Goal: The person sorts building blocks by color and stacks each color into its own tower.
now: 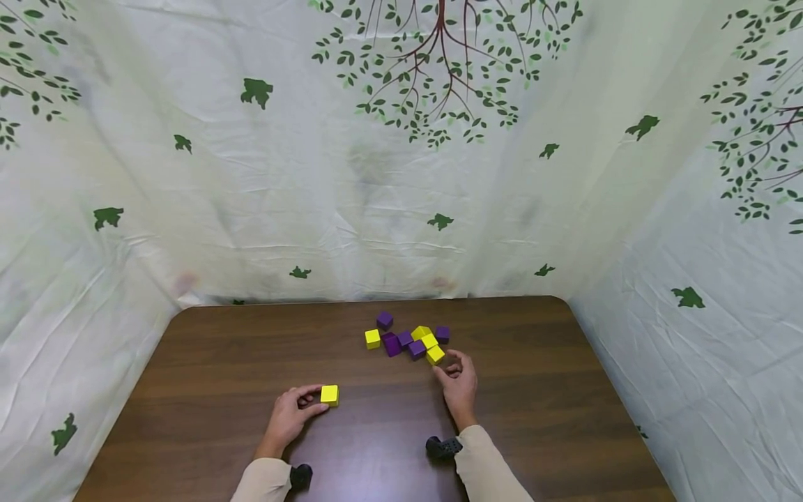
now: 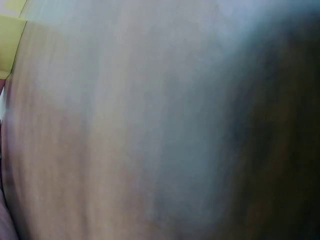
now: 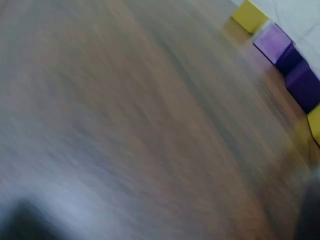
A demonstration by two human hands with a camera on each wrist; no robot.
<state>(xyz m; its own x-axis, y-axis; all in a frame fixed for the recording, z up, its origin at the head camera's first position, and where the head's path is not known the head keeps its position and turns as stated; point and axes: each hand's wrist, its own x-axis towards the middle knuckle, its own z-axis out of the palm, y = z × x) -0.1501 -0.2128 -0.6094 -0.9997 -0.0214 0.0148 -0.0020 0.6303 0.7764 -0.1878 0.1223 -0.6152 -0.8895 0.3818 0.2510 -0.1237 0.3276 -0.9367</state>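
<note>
My left hand pinches a yellow cube between thumb and fingers over the near left-middle of the table. The same yellow cube is cut off by the left edge of the left wrist view. Further right and back, my right hand has thumb and index fingertips at two sides of another yellow cube, the nearest of a loose cluster. Against it lie a purple cube and a yellow cube. In the right wrist view the fingers are out of sight, and a yellow cube shows at the right edge.
The cluster's left side has a yellow cube and purple cubes; another purple cube sits behind. At its right is a purple cube. A leaf-printed cloth hangs behind the brown table.
</note>
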